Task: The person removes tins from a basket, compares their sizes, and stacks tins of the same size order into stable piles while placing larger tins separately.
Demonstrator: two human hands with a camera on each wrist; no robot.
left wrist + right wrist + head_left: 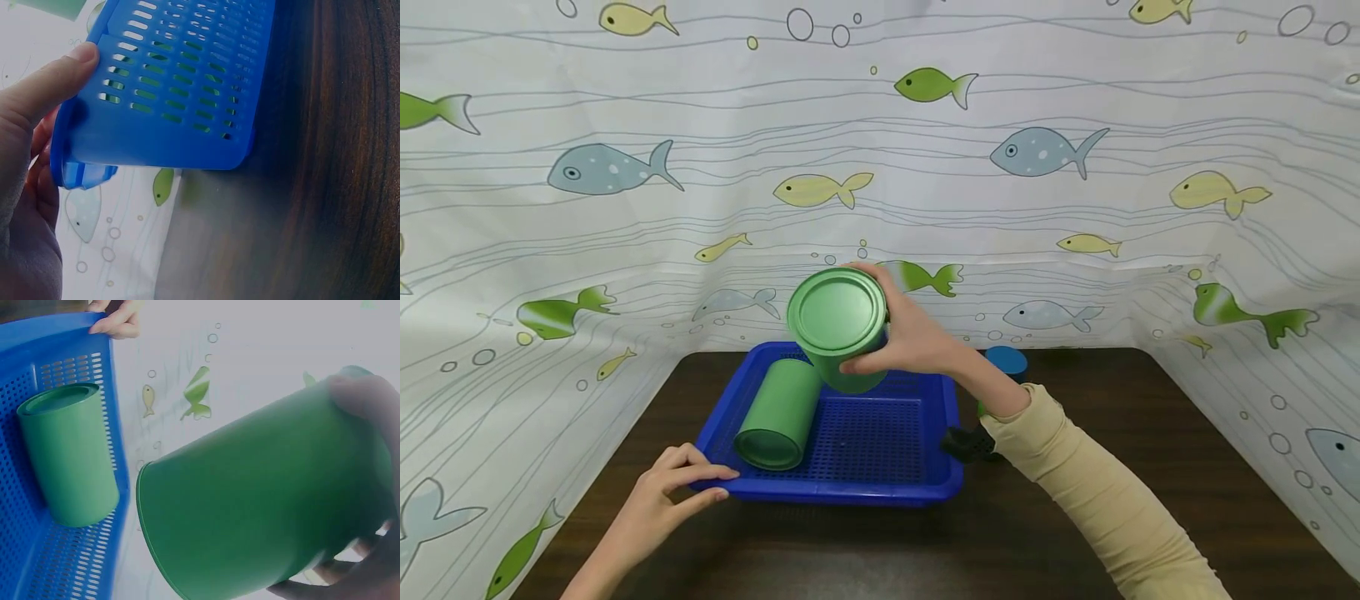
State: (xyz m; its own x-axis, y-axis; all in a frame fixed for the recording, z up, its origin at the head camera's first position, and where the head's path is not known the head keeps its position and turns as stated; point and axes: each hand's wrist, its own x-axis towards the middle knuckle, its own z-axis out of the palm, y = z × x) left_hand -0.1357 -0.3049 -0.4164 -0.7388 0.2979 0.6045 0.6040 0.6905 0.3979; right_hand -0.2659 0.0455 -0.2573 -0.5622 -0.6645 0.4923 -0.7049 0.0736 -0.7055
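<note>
A blue plastic basket point(880, 492) with slotted walls rests on the dark table. At its front left corner my left hand point(662, 492) pinches the rim, the thumb showing on the outer wall point(156, 134) in the left wrist view. One green can point(778, 412) lies on its side along the basket's left part. Above the basket's back edge, my right hand point(910, 329) grips a second green can point(838, 312) from the right, its round end facing me. In the right wrist view this held can point(250, 494) hangs tilted, apart from the lying can point(72, 456).
Right of the basket, partly behind my right forearm, stand a blue-topped object point(1006, 360) and a black object point(968, 444) of unclear kind. A white sheet with printed fish point(880, 208) hangs around the dark wooden table point(1120, 500).
</note>
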